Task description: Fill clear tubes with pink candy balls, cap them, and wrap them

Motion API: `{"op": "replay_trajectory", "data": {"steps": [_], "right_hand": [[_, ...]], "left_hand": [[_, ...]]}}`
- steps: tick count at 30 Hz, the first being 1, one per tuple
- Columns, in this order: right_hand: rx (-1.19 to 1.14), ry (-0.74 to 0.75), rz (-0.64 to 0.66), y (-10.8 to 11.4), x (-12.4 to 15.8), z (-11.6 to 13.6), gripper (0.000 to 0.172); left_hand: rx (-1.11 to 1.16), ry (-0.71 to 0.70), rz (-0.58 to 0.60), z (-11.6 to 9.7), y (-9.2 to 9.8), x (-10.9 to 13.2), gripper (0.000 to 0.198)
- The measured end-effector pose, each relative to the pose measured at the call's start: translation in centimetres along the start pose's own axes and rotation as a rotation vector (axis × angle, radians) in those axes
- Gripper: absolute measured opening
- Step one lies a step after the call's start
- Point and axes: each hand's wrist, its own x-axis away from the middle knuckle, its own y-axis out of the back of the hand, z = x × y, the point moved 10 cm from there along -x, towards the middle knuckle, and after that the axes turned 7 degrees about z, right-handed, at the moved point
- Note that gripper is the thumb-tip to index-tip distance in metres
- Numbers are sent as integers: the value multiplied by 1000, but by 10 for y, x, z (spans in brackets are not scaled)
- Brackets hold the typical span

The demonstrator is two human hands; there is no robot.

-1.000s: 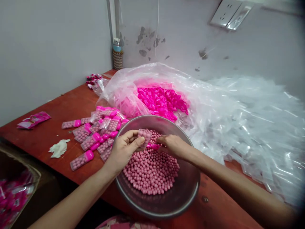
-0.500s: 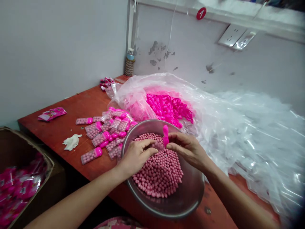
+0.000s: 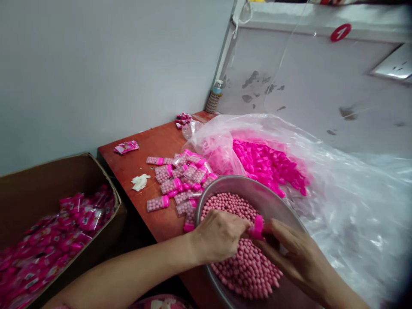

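My left hand (image 3: 219, 236) is closed over the pink balls, its fingers round a small clear container that they mostly hide. Against its fingertips my right hand (image 3: 292, 251) grips a bright pink cap (image 3: 257, 227) between thumb and fingers. Cap and container end meet or nearly meet; the fingers hide whether they are joined. Both hands are above a metal bowl (image 3: 210, 191) of small pink balls (image 3: 249, 272). Left of the bowl lies a pile of filled clear containers with pink caps (image 3: 170, 185).
A clear plastic bag (image 3: 347, 206) with loose pink caps (image 3: 267, 163) spreads behind and right of the bowl. A cardboard box (image 3: 117, 201) of pink packets (image 3: 77, 214) stands at the left. On the red table (image 3: 151, 150) lie a white scrap (image 3: 140, 182) and a pink packet (image 3: 127, 147).
The view has swung left, showing more of the box. My hands have come together, bringing cap and container end to each other. A filled container has appeared at the bowl's left rim.
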Motion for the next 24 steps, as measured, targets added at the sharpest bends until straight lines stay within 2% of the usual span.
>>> {"op": "replay_trajectory", "data": {"steps": [2,4,6,8,10,13,15,17,22,24], "right_hand": [[19,5,20,-4,-1,-5,9],[20,-9,53,-5,-4,-12,4],[55,-15,53,1,-9,-15,18],[157,12,62,10,-16,-8,41],[271,88,142,11,-24,5,56],[383,143,251,10,-30,13,50],[442,91,204,16,-30,7,42],[461,25,111,19,-25,0,41],[430,-145,-50,0,-12,-12,69],[470,-208,-96,-7,-12,-12,71]], "left_hand": [[-61,-4,1,0,0,-1,21],[-18,21,-17,4,4,-4,18],[116,72,-18,11,8,-8,16],[279,108,28,15,6,-12,17],[421,130,85,16,1,-15,18],[557,208,82,25,-1,-16,18],[616,271,34,35,2,-14,16],[682,308,-13,42,5,-12,15],[801,375,-113,55,4,-9,16],[804,399,-131,58,2,-8,16]]}}
